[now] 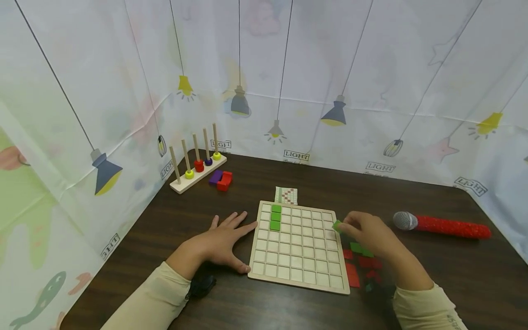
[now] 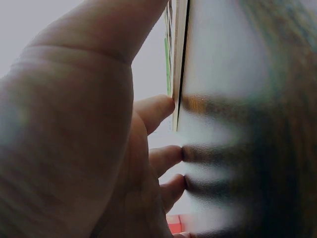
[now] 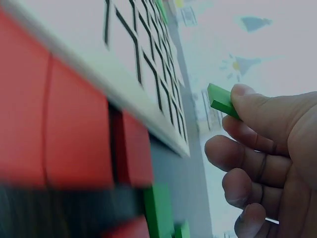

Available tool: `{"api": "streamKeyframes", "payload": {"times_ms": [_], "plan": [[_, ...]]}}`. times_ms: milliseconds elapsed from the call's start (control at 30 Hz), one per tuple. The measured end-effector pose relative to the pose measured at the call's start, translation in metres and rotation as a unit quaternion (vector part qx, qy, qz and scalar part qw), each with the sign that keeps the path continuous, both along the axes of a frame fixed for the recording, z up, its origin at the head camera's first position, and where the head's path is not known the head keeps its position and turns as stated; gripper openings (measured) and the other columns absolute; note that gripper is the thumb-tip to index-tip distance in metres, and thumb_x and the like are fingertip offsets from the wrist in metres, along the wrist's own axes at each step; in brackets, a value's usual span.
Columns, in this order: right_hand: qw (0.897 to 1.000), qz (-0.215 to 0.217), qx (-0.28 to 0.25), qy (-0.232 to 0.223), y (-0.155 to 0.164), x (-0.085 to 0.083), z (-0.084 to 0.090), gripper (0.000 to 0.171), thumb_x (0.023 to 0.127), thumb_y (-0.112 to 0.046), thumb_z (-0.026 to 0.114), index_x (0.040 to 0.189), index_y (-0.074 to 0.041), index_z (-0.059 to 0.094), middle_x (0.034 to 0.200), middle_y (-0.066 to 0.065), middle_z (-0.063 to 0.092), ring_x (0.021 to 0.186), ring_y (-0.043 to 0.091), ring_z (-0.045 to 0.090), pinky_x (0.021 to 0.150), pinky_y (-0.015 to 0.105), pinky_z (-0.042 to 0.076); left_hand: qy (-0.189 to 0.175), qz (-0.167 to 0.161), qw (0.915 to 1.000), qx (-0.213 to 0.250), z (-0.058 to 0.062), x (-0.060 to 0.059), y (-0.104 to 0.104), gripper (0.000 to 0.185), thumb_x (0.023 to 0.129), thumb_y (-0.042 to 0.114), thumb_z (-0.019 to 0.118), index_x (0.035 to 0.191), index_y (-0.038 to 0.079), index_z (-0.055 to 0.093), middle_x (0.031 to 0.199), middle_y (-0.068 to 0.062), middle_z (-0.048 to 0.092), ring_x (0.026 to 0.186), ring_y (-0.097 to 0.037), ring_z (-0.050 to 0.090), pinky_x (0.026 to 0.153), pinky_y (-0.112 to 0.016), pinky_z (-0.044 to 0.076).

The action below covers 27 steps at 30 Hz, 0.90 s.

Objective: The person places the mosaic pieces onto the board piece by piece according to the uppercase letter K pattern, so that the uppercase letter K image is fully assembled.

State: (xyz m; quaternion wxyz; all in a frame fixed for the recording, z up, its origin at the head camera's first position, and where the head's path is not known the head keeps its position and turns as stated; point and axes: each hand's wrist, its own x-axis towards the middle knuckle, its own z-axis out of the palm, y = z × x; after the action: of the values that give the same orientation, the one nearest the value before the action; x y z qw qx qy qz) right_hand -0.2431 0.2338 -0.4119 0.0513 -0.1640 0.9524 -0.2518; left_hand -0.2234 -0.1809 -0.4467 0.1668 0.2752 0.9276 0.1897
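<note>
A wooden grid board (image 1: 303, 243) lies in the middle of the dark table, with green square tiles (image 1: 275, 217) in a column near its upper left corner. My left hand (image 1: 220, 240) rests on the table with fingers spread, the thumb and index fingertip right at the board's left edge. Between thumb and index finger my right hand (image 1: 369, 231) pinches a green tile (image 3: 222, 100), raised over the board's right edge. Below that hand, loose red tiles (image 1: 352, 274) and green tiles (image 1: 361, 249) lie beside the board; the hand and forearm overlap part of this group.
A small pattern card (image 1: 286, 195) lies at the board's far edge. Back left stands a wooden peg rack (image 1: 198, 172) with coloured beads, near red and purple blocks (image 1: 224, 181). A red microphone (image 1: 447, 226) lies at the right. A printed cloth hangs behind the table.
</note>
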Motion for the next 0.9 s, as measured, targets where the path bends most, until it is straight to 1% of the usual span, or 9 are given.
{"api": "streamKeyframes", "payload": {"times_ms": [100, 167, 233, 333, 433, 567, 633, 733, 900], "plan": [[1.0, 0.027, -0.014, -0.001, -0.015, 0.0, -0.001, 0.025, 0.104, -0.036, 0.061, 0.098, -0.013, 0.066, 0.074, 0.0, 0.053, 0.063, 0.016, 0.047, 0.056, 0.035, 0.04, 0.0, -0.001, 1.0, -0.001, 0.001, -0.001, 0.0, 0.116, 0.073, 0.072, 0.079, 0.165, 0.033, 0.018, 0.171, -0.004, 0.001, 0.155, -0.03, -0.004, 0.114, -0.068, -0.009], [0.999, 0.044, -0.012, 0.001, -0.027, -0.001, 0.0, 0.023, 0.105, -0.035, 0.06, 0.098, -0.014, 0.065, 0.075, -0.001, 0.055, 0.064, 0.016, 0.048, 0.055, 0.034, 0.041, 0.001, -0.002, 1.0, 0.0, 0.001, -0.001, 0.0, 0.116, 0.073, 0.072, 0.079, 0.165, 0.033, 0.019, 0.171, -0.005, 0.001, 0.155, -0.031, -0.003, 0.114, -0.068, -0.008], [0.998, 0.063, -0.009, -0.004, -0.04, -0.002, 0.001, 0.022, 0.106, -0.034, 0.058, 0.1, -0.014, 0.066, 0.08, -0.001, 0.059, 0.067, 0.016, 0.052, 0.057, 0.035, 0.042, 0.0, -0.002, 1.0, 0.0, 0.001, -0.001, 0.0, 0.116, 0.073, 0.072, 0.079, 0.165, 0.033, 0.019, 0.171, -0.005, 0.002, 0.155, -0.031, -0.003, 0.114, -0.068, -0.008], [0.997, 0.077, 0.007, -0.012, -0.063, -0.003, 0.005, 0.019, 0.105, -0.033, 0.059, 0.101, -0.016, 0.065, 0.081, -0.001, 0.061, 0.068, 0.015, 0.054, 0.058, 0.036, 0.043, -0.003, -0.002, 1.0, -0.001, 0.001, -0.001, 0.0, 0.116, 0.073, 0.071, 0.079, 0.165, 0.033, 0.019, 0.171, -0.005, 0.002, 0.155, -0.031, -0.003, 0.114, -0.069, -0.008], [0.995, 0.094, 0.038, -0.008, -0.087, -0.006, 0.007, 0.017, 0.105, -0.032, 0.061, 0.099, -0.017, 0.065, 0.078, -0.003, 0.059, 0.064, 0.014, 0.052, 0.058, 0.036, 0.042, -0.006, -0.001, 1.0, -0.002, 0.002, 0.0, 0.001, 0.115, 0.074, 0.071, 0.079, 0.165, 0.033, 0.019, 0.171, -0.005, 0.002, 0.155, -0.03, -0.003, 0.114, -0.068, -0.007], [0.991, 0.107, 0.079, -0.002, -0.116, -0.011, 0.004, 0.014, 0.103, -0.033, 0.063, 0.097, -0.021, 0.066, 0.077, -0.008, 0.058, 0.063, 0.013, 0.052, 0.058, 0.035, 0.042, -0.003, 0.001, 1.0, -0.004, 0.001, 0.0, 0.001, 0.115, 0.074, 0.07, 0.079, 0.165, 0.034, 0.02, 0.171, -0.004, 0.002, 0.155, -0.03, -0.003, 0.114, -0.068, -0.007], [0.989, 0.113, 0.091, -0.001, -0.127, -0.013, 0.002, 0.013, 0.103, -0.034, 0.064, 0.096, -0.023, 0.066, 0.078, -0.01, 0.059, 0.063, 0.013, 0.052, 0.058, 0.035, 0.043, 0.0, 0.001, 1.0, -0.005, 0.0, 0.0, 0.001, 0.115, 0.074, 0.071, 0.079, 0.165, 0.034, 0.02, 0.171, -0.004, 0.002, 0.155, -0.029, -0.003, 0.114, -0.068, -0.007], [0.988, 0.117, 0.103, -0.005, -0.14, -0.015, -0.002, 0.012, 0.101, -0.034, 0.065, 0.093, -0.026, 0.066, 0.077, -0.012, 0.059, 0.064, 0.012, 0.053, 0.059, 0.035, 0.043, 0.005, -0.002, 1.0, -0.005, -0.001, -0.001, 0.0, 0.115, 0.074, 0.072, 0.078, 0.165, 0.034, 0.019, 0.171, -0.004, 0.002, 0.155, -0.03, -0.003, 0.114, -0.068, -0.006], [0.986, 0.13, 0.107, -0.009, -0.152, -0.013, -0.003, 0.011, 0.101, -0.033, 0.066, 0.093, -0.026, 0.066, 0.076, -0.012, 0.059, 0.062, 0.012, 0.053, 0.057, 0.036, 0.043, 0.01, -0.004, 0.9999, -0.006, -0.003, -0.002, -0.001, 0.115, 0.074, 0.072, 0.078, 0.165, 0.034, 0.019, 0.171, -0.004, 0.002, 0.155, -0.03, -0.003, 0.114, -0.069, -0.006]]}}
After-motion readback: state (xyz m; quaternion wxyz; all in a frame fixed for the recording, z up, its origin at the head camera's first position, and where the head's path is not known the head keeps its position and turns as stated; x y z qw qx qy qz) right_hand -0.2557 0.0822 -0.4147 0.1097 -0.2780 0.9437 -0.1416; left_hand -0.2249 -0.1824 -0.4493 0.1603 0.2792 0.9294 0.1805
